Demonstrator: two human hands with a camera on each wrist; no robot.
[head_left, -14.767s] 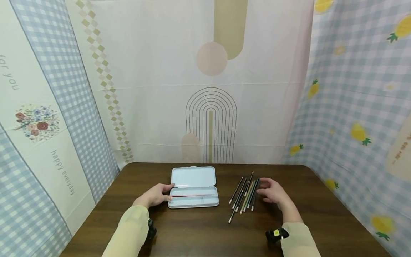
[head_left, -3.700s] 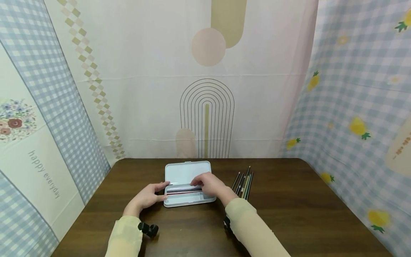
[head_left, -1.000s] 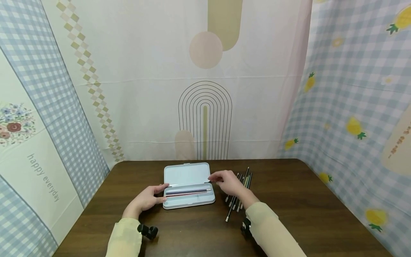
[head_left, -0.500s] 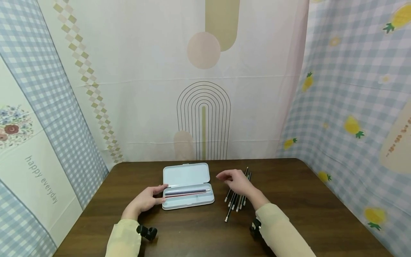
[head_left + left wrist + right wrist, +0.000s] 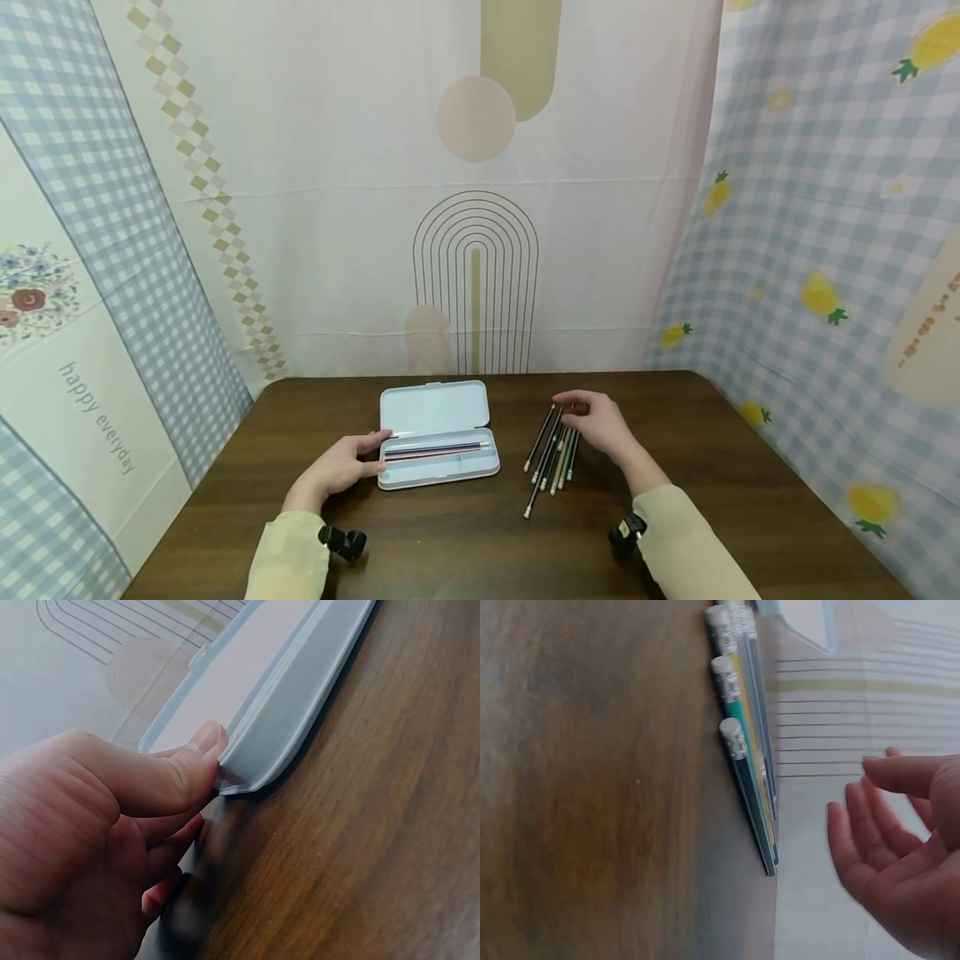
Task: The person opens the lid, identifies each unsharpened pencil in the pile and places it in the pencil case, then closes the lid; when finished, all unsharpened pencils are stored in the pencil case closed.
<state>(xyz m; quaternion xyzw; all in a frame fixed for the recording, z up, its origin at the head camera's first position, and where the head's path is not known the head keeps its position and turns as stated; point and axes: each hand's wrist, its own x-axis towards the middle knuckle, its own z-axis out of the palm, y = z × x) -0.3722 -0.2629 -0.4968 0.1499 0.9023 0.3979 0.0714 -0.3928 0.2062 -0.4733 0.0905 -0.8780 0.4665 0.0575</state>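
A pale blue pencil case [image 5: 435, 408] lies with its lid raised, in the head view's lower middle. Several pencils [image 5: 437, 451], one of them red, lie along its rear compartment. At the case's left end my left hand [image 5: 337, 463] grips the edge; in the left wrist view the thumb presses on the corner of the case [image 5: 289, 716]. To the right, several dark, green and yellowish pencils [image 5: 551, 462] with white erasers form a loose pile. Over that pile's far end hovers my right hand [image 5: 596, 421], its fingers loosely bent and, in the right wrist view, holding nothing.
Everything stands on a brown wooden table [image 5: 480, 542]. A printed white cloth [image 5: 345, 250] hangs behind it, and checked cloths hang at both sides. Each wrist carries a small black camera [image 5: 343, 542].
Since the oldest frame, more pencils have come to lie beside the red one in the case. My right hand has moved from the case rightward to the pile. The left hand stays at the case.
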